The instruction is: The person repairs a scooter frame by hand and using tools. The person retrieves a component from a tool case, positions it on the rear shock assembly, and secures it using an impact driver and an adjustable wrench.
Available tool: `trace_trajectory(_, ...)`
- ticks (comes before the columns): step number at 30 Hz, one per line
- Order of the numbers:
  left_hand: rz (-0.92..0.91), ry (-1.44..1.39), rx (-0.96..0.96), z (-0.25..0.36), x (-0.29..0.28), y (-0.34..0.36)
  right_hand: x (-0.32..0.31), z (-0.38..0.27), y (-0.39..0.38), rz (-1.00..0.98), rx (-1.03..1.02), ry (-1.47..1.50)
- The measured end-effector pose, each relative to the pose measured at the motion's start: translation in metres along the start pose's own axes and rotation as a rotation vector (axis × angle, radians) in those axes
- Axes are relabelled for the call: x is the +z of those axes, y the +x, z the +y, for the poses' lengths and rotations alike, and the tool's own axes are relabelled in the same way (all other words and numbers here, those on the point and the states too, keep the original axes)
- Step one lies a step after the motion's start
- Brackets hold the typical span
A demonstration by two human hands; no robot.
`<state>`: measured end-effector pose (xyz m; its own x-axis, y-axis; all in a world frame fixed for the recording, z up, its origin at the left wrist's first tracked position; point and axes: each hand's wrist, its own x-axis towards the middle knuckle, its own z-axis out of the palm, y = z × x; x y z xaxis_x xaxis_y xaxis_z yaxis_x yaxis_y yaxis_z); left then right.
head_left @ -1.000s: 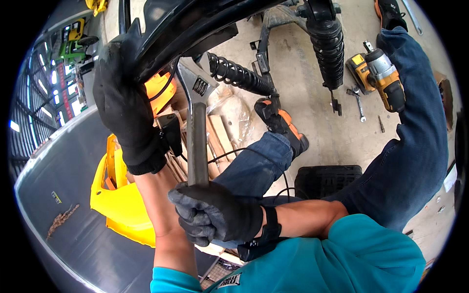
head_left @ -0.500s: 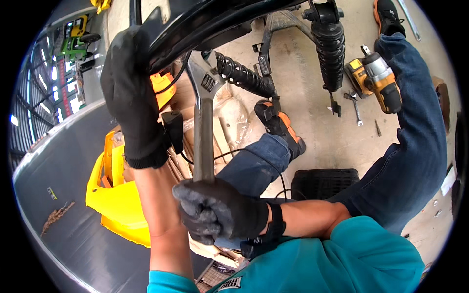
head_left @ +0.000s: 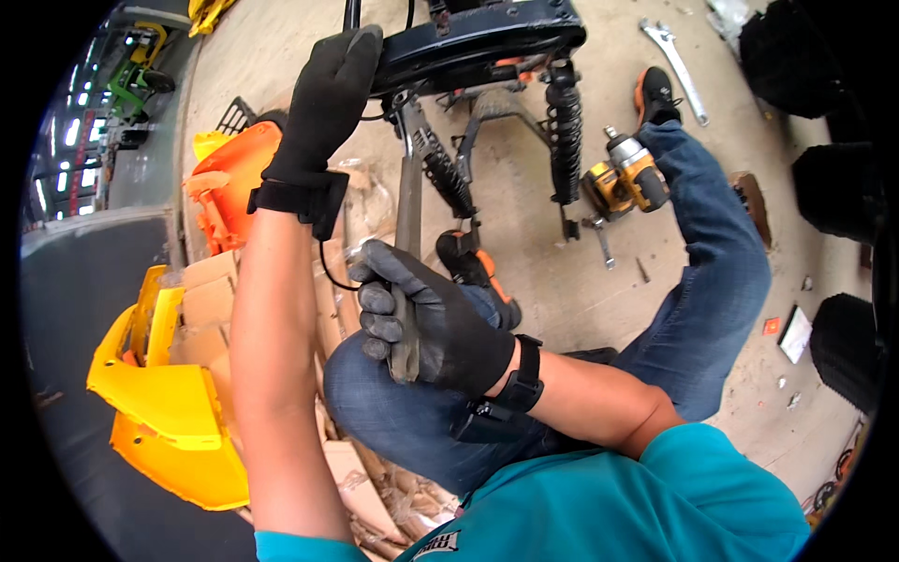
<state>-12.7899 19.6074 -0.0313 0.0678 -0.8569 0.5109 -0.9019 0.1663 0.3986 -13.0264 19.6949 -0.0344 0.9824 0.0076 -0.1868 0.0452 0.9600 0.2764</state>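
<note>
My right hand (head_left: pixel 435 323), in a black glove, is closed round the handle of a large adjustable wrench (head_left: pixel 409 201). The wrench stands nearly upright, its head at the underside of a black metal frame (head_left: pixel 478 42), next to the top of a coil-spring shock absorber (head_left: pixel 440 173). My gloved left hand (head_left: pixel 328 103) is closed on the left end of that frame; some of its fingers are hidden. A second shock absorber (head_left: pixel 565 131) hangs from the frame's right side.
A yellow-and-black cordless impact wrench (head_left: pixel 627 173) lies on the floor by my right leg, near a small wrench (head_left: pixel 602 242). Farther off lies a long wrench (head_left: pixel 676 70). At left are cardboard (head_left: pixel 208 300), yellow panels (head_left: pixel 169 403) and an orange panel (head_left: pixel 239 183).
The view has shifted back, so more of the floor at right shows. My right hand has loosened and re-set its grip, with the handle's end now showing below it. My left hand stays at the frame.
</note>
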Motion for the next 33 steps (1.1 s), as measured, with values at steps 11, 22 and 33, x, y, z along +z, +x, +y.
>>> trace_trajectory(11, -0.066, 0.052, 0.169, 0.004, 0.001, 0.012, 0.001, 0.007, -0.008, 0.233, -0.245, -0.416)
trace_trajectory(22, -0.054, 0.028, 0.198, 0.001, 0.001, 0.010, -0.015, 0.006, -0.005, 0.278, -0.238, -0.434)
trace_trajectory(33, -0.084, -0.058, 0.067, 0.016, 0.000, 0.007, -0.025, 0.000, -0.013, 0.229, -0.209, -0.413)
